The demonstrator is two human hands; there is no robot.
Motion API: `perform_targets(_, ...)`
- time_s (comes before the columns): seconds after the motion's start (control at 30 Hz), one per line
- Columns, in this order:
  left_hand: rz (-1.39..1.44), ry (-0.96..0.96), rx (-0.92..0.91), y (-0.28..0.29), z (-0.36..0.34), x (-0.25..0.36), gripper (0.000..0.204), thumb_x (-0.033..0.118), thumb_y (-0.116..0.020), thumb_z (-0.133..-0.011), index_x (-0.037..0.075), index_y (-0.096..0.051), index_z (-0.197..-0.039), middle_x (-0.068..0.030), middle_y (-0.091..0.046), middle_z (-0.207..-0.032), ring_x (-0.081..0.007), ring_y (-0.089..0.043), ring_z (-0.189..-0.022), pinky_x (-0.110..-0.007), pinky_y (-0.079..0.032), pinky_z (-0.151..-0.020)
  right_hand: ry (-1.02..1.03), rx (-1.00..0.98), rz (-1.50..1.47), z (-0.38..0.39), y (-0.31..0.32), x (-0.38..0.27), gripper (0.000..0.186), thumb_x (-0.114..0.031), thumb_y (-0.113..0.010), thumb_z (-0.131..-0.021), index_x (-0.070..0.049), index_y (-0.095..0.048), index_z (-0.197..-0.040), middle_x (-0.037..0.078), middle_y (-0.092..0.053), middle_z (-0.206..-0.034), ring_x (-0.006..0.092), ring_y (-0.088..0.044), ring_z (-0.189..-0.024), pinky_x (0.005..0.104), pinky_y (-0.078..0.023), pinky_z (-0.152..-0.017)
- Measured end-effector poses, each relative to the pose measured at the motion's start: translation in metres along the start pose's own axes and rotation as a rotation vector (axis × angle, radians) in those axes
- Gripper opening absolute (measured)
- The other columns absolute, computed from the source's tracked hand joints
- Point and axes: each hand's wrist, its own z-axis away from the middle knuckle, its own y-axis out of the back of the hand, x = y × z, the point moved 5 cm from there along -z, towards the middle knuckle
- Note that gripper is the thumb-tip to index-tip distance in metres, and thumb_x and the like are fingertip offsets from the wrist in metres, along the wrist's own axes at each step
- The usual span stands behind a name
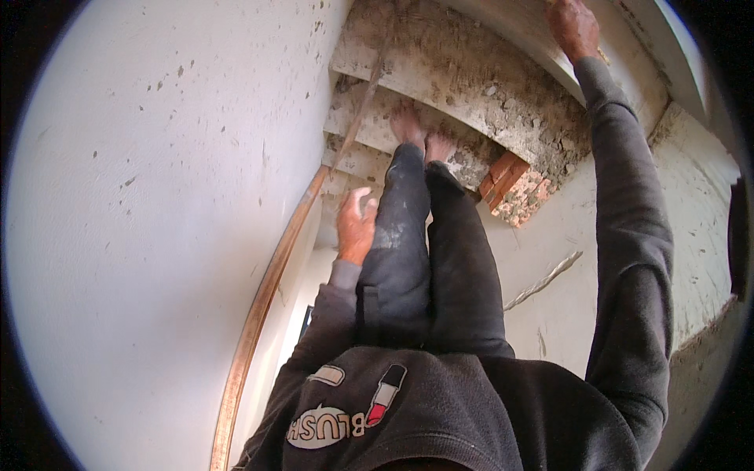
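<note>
My left hand [357,226] hangs beside my left thigh, its fingers loosely bent and apart, holding nothing. My right arm stretches far forward to the upper right. There my right hand [574,30] is closed in front of a pale curved wall ledge [542,35]. Small yellowish bits show at its edges, but what it grips is mostly hidden and cut off by the picture's top. Both of my bare feet [407,122] stand on a dirty concrete stair step [365,118].
A long wooden strip [271,286] runs along the white wall [157,235] at left. Rubble [510,106] litters the stair above my feet. Red bricks [503,179] show at the step's right end. A pale twisted strand [543,281] lies against the right-hand wall.
</note>
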Motion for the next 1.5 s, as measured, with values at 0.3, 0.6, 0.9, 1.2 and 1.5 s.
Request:
perform_targets(0.3,-0.697,-0.531,0.871,0.201,0.063,0.141,0.033,0.009,-0.061,-0.085,0.001,-0.053,-0.116,-0.0264,-0.051,-0.124,-0.0441,-0.045,-0.122,-0.051,-0.037,-0.103,0.017,0.014,-0.038,0.002,-0.002,-0.003,0.028,-0.014,-0.045,-0.087,-0.012,-0.071,-0.095,0.018,-0.067,-0.081,0.034,-0.064,-0.077,0.0444,-0.051,-0.072)
perform_targets(0.6,-1.219,-0.996,1.409,0.318,0.129,0.223,0.034,0.025,-0.07,-0.083,0.0,-0.063,-0.105,-0.0243,-0.046,-0.12,-0.0344,-0.042,-0.12,-0.058,-0.033,-0.098,0.073,-0.151,-0.046,0.021,-0.011,0.007,0.035,-0.012,-0.05,-0.088,-0.02,-0.061,-0.12,0.011,-0.068,-0.099,0.0254,-0.064,-0.089,0.0371,-0.052,-0.073)
perform_targets(0.9,-1.423,-0.737,1.501,0.327,0.133,0.211,0.05,0.042,-0.072,-0.078,0.005,-0.065,-0.111,-0.0228,-0.046,-0.122,-0.0383,-0.039,-0.119,-0.056,-0.027,-0.099,0.358,-0.267,-0.062,0.166,0.013,-0.067,0.04,-0.008,-0.051,-0.084,-0.013,-0.052,-0.123,0.007,-0.054,-0.122,0.0247,-0.051,-0.113,0.0368,-0.043,-0.098)
perform_targets(1.2,-1.314,-0.7,1.446,0.315,0.126,0.216,0.061,0.049,-0.06,-0.084,-0.001,-0.054,-0.119,-0.0247,-0.03,-0.139,-0.0402,-0.026,-0.131,-0.058,-0.023,-0.105,0.006,-0.309,-0.299,0.22,-0.032,-0.054,0.038,-0.004,-0.054,-0.083,-0.017,-0.059,-0.119,0.009,-0.061,-0.117,0.028,-0.059,-0.105,0.0378,-0.05,-0.09)
perform_targets(1.5,-1.418,-0.735,1.354,0.321,0.113,0.213,0.081,0.064,-0.044,-0.085,-0.001,-0.038,-0.133,-0.024,-0.009,-0.15,-0.0401,-0.011,-0.139,-0.063,-0.022,-0.106,-0.067,-0.202,-0.058,0.177,-0.087,0.018,0.038,-0.003,-0.046,-0.085,-0.018,-0.055,-0.119,0.004,-0.06,-0.107,0.0241,-0.059,-0.095,0.0351,-0.052,-0.08)
